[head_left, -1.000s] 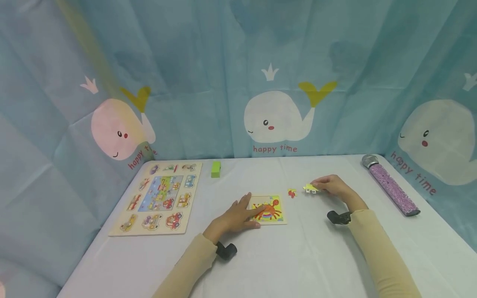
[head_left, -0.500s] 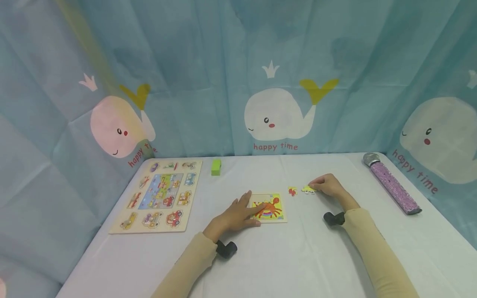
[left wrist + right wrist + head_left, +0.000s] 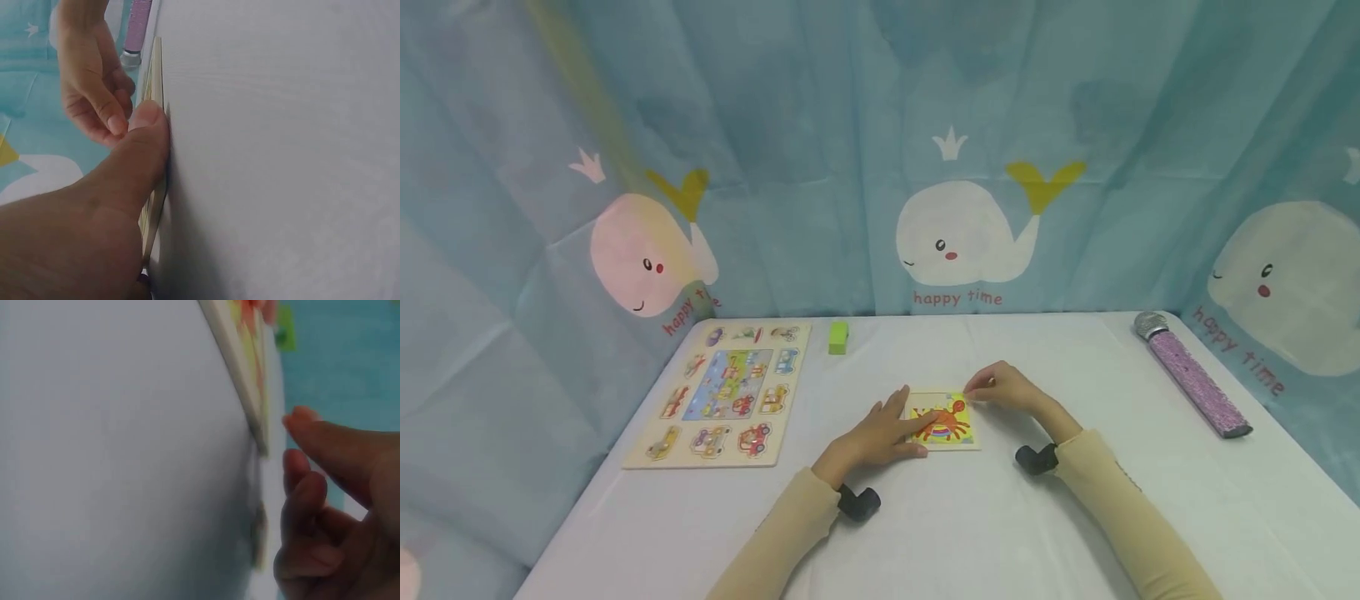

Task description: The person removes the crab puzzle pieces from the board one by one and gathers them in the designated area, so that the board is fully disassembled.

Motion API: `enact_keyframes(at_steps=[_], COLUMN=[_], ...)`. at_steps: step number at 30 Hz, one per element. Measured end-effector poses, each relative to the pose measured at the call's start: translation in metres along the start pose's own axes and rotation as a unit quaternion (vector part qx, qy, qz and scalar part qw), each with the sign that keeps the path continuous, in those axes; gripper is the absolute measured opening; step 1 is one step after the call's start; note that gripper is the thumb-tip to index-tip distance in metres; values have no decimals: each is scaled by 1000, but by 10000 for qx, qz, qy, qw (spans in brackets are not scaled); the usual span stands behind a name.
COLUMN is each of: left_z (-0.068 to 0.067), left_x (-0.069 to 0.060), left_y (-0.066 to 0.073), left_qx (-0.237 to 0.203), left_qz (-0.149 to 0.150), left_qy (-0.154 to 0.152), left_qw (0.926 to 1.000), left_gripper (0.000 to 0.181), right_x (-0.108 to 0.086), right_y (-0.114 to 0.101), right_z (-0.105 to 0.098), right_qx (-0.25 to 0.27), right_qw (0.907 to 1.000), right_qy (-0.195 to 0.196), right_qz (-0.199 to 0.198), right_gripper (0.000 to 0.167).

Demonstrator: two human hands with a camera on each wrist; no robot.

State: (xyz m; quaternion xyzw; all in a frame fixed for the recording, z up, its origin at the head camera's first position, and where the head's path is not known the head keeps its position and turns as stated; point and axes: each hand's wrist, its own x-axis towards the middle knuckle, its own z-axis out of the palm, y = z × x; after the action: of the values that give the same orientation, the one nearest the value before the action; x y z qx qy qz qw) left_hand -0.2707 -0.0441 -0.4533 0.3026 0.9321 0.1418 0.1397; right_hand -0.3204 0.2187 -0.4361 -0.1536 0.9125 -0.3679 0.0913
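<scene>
A small crab puzzle (image 3: 967, 438) in a wooden frame lies at the middle of the table. My left hand (image 3: 880, 437) rests over its left side with fingers spread, one reaching onto the crab picture. In the left wrist view, the left thumb (image 3: 147, 122) lies against the frame's pale edge (image 3: 157, 69). At the puzzle's upper right corner is my right hand (image 3: 1003, 387), thumb and fingers brought together in a pinch. The yellow puzzle piece it carries is mostly hidden by the fingers. A blurred small piece (image 3: 259, 537) lies on the table in the right wrist view.
Left on the table is a large wooden peg puzzle board (image 3: 700, 452) with vehicle pieces. A green block (image 3: 838, 338) sits near the back edge. At the right lies a purple glitter microphone (image 3: 1198, 382). A blue whale-print curtain (image 3: 820, 208) hangs behind.
My right hand has moved left from the table to the puzzle's upper right corner with the yellow piece, now covering where the red piece lay. The left hand has stayed on the puzzle.
</scene>
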Motion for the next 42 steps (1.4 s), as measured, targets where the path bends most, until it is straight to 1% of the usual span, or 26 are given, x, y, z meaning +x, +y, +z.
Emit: enact_keyframes(at_steps=[2,5,9,12,16,19,24,31,37,42], left_z=[0,0,0,2,3,2,0,-2,-2,-1], left_x=[1,3,3,3,2,1,-1,-1,0,0], left_y=[0,0,-1,-1,-1,0,2,3,3,3], left_qx=[62,122,118,99,71,75,116,215,246,166], left_qz=[4,22,20,-31,-46,-15,19,23,24,-54], left_qy=[4,12,7,-12,-4,-2,25,99,103,61], left_qw=[10000,9999,9999,9999,10000,10000,9999,9997,9996,9998], left_gripper=[63,63,63,64,63,63,63,62,62,64], right_x=[3,5,5,5,6,7,8,7,8,8], right_y=[-6,-11,-15,-17,-17,-16,-16,-17,-15,-15], right_z=[8,17,24,28,31,33,34,33,34,30], right_qx=[-2,-140,-254,-264,-358,-500,-651,-555,-522,-338], right_qw=[9997,9994,9997,9996,9992,9986,9979,9982,9985,9990], right_qy=[-112,-82,-10,-67,-73,-25,49,193,139,303], right_qz=[-202,-298,-61,95,182,174,30,-127,-65,-35], right_gripper=[10,7,5,5,5,6,10,9,8,12])
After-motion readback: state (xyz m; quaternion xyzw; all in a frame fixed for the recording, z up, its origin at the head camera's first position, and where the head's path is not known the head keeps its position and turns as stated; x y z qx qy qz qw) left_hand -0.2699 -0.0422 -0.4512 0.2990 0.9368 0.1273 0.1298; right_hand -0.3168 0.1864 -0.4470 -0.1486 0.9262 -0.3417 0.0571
